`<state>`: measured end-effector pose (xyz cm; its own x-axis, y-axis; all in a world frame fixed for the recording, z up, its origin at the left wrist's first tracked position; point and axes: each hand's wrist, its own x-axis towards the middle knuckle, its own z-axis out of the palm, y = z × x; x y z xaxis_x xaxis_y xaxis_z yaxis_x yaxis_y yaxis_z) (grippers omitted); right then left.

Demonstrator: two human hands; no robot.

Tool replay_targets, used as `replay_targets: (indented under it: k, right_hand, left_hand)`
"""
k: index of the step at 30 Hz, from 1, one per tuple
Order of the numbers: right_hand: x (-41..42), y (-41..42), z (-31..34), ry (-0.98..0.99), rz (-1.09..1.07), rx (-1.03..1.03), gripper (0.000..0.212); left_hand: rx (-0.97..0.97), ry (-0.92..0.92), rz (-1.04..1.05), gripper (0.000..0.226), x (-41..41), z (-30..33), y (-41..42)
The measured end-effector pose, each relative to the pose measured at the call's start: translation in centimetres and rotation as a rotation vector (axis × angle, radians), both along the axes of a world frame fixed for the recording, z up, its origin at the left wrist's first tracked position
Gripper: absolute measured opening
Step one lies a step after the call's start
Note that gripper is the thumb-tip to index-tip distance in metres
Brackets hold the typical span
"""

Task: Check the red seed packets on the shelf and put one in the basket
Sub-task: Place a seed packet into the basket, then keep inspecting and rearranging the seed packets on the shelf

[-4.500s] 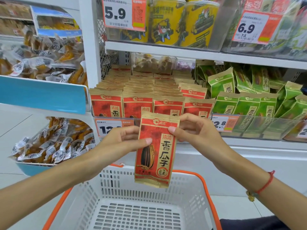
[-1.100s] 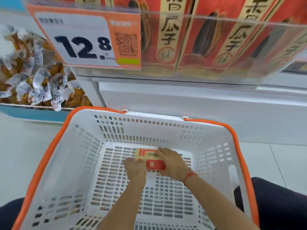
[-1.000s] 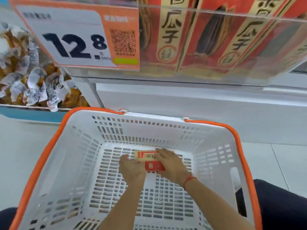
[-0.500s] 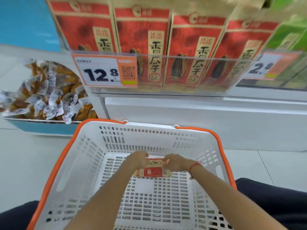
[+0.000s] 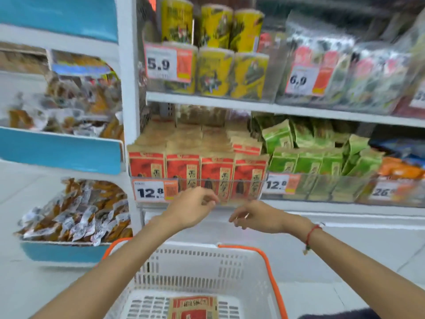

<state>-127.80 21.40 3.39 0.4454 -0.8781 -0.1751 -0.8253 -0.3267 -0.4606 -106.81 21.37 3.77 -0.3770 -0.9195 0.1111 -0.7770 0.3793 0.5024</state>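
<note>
One red seed packet lies flat on the floor of the white basket with the orange rim, at the bottom of the view. Rows of red seed packets stand on the shelf behind a clear guard. My left hand is raised in front of that guard, fingers loosely curled, holding nothing. My right hand hovers a little lower and to the right, fingers relaxed and empty. Both hands are well above the basket.
Green packets fill the shelf to the right of the red ones. Yellow cans stand on the shelf above. Blue bins of wrapped snacks are on the left. Price tags reading 12.8 hang on the guard.
Both hands let go of the red packet, which stays on the basket floor, and rose out of the basket to the shelf front. The view tilted up to the shelves.
</note>
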Motion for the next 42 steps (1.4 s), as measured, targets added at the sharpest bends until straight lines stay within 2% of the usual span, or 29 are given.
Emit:
replay_targets:
  k: [3, 6, 8, 9, 11, 13, 16, 17, 19, 21, 23, 24, 26, 28, 31, 35, 38, 42]
  right_hand:
    - [-0.6, 0.7, 3.7, -0.092, -0.039, -0.25, 0.014]
    - [-1.0, 0.8, 5.8, -0.186, -0.211, -0.701, 0.014]
    - [-1.1, 0.4, 6.2, -0.165, -0.326, -0.936, 0.014]
    - [-1.3, -0.2, 6.2, -0.121, -0.348, -0.958, 0.019]
    - [-1.6, -1.1, 5.5, -0.029, -0.299, -0.862, 0.03]
    - [-1.8, -1.3, 5.3, -0.048, -0.243, -0.764, 0.032]
    - [-2.3, -1.7, 6.2, -0.075, -0.256, -0.725, 0.06]
    - [-2.4, -2.0, 6.8, -0.077, -0.271, -0.669, 0.063]
    - [-2.5, -3.1, 8.0, -0.08, -0.3, -0.578, 0.056]
    - [-2.2, -4.5, 9.2, 0.02, -0.321, -0.647, 0.045]
    - [-1.7, -5.6, 10.5, 0.182, -0.311, -0.755, 0.029]
    - [-1.2, -6.1, 11.0, 0.284, -0.302, -0.776, 0.029]
    - [-0.4, -7.1, 11.7, 0.521, -0.285, -0.724, 0.035]
    - [0.3, -7.7, 11.8, 0.623, -0.282, -0.648, 0.031]
    - [0.6, -8.5, 12.2, 0.562, -0.322, -0.63, 0.025]
    - [0.0, -8.8, 12.2, 0.435, -0.356, -0.529, 0.024]
    - [-0.3, -8.4, 11.7, 0.362, -0.363, -0.569, 0.017]
    - [-0.8, -6.6, 11.7, 0.29, -0.417, -0.804, 0.021]
  left_hand:
    - [-0.193, 0.094, 0.029, 0.019, -0.7, 3.9, 0.8]
    - [-0.44, 0.184, 0.073, 0.02, -1.9, 6.2, 0.4]
    - [-0.533, 0.105, 0.052, 0.028, -2.8, 6.8, -0.7]
    - [-0.55, 0.038, 0.03, 0.034, -3.2, 6.8, -1.6]
    - [-0.523, -0.078, -0.009, 0.041, -3.8, 6.3, -3.2]
    - [-0.519, -0.136, -0.025, 0.042, -3.7, 5.4, -4.2]
    - [-0.584, -0.144, -0.029, 0.044, -3.5, 4.4, -4.7]
    - [-0.581, -0.129, -0.025, 0.045, -3.5, 4.4, -4.7]
    - [-0.544, -0.096, 0.003, 0.045, -3.8, 4.7, -4.9]
    - [-0.506, -0.07, 0.033, 0.041, -4.3, 5.0, -5.1]
    - [-0.496, -0.048, 0.037, 0.039, -4.4, 5.2, -5.0]
    - [-0.501, -0.044, 0.034, 0.038, -4.4, 5.2, -5.0]
    - [-0.557, -0.065, 0.014, 0.036, -4.4, 5.3, -5.0]
    - [-0.647, -0.129, -0.027, 0.032, -4.5, 5.8, -5.2]
    - [-0.704, -0.264, -0.069, 0.034, -5.0, 6.9, -5.7]
    - [-0.701, -0.381, -0.01, 0.034, -6.1, 7.4, -5.8]
    - [-0.635, -0.283, -0.025, 0.033, -6.2, 6.8, -5.8]
    - [-0.551, -0.093, -0.034, 0.032, -5.3, 6.1, -5.9]
